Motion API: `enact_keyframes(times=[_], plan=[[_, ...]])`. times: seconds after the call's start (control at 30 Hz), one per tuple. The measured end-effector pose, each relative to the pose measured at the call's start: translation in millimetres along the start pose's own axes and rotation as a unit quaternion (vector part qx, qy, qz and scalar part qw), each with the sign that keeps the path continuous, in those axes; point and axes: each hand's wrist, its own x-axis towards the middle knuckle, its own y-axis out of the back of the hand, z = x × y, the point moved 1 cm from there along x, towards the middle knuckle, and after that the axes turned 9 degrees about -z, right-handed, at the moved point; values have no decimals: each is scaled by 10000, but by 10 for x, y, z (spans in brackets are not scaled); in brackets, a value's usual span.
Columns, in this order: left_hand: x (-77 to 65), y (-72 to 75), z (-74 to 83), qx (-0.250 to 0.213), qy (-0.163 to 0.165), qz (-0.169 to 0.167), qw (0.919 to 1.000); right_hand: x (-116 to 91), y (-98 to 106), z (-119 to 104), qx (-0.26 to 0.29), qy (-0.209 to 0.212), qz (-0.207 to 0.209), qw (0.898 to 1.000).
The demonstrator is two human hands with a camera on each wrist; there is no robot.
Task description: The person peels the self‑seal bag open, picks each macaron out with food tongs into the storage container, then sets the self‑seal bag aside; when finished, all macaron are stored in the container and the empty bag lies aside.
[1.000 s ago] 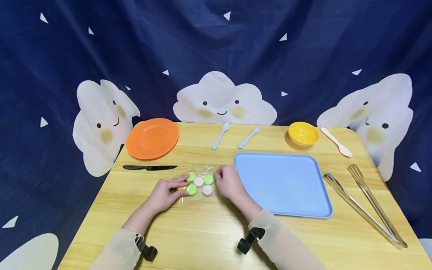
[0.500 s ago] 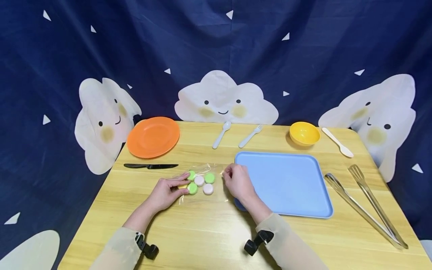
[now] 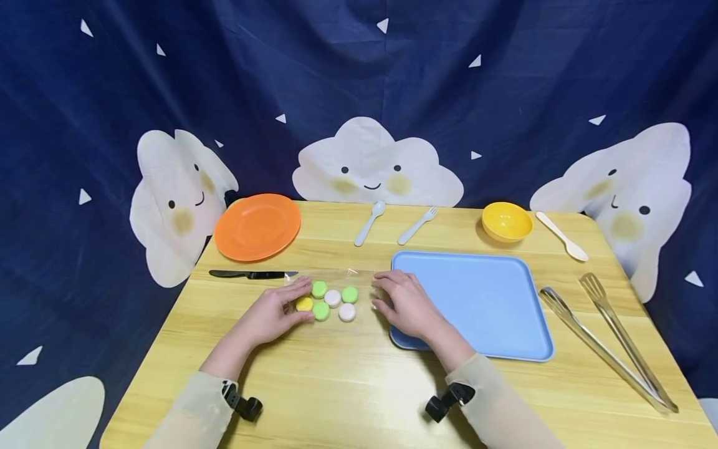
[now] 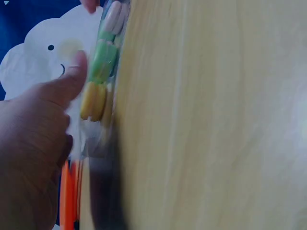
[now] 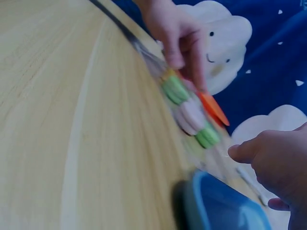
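Note:
A clear plastic bag point(image 3: 336, 274) lies flat on the table, holding several macarons: a yellow one point(image 3: 304, 304) at the left, green ones point(image 3: 349, 294) and pale pink ones point(image 3: 347, 312). Around the bag's left end, my left hand point(image 3: 272, 316) has thumb and fingers spread on either side of the yellow macaron. Its thumb point(image 4: 72, 79) stands off the bag in the left wrist view. My right hand point(image 3: 408, 302) hovers by the bag's right edge and over the blue tray's left side, fingers loosely bent and apart, with nothing in them.
Right of the bag lies the blue tray point(image 3: 477, 305), with metal tongs point(image 3: 611, 337) beyond it. An orange plate point(image 3: 258, 226) and black knife point(image 3: 247, 274) lie left. Along the back are a grey spoon point(image 3: 370, 223), grey fork point(image 3: 417, 226), yellow bowl point(image 3: 507, 222) and white spoon point(image 3: 562, 236).
My right hand has moved right, and its fingers have come apart from their pinch at the bag. The bag lies spread wider. My left hand has loosened, uncovering the yellow macaron.

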Motion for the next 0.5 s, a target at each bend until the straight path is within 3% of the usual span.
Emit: enact_keyframes(times=[0.1, 0.2, 0.5], plan=[[-5, 47, 6, 355, 139, -314, 9988, -127, 156, 58, 46, -16, 174, 9998], [-14, 46, -14, 508, 216, -395, 9977, -285, 336, 147, 32, -4, 389, 9992], [-39, -31, -45, 570, -23, 246, 9981, -846, 851, 411, 59, -147, 1083, 9940]])
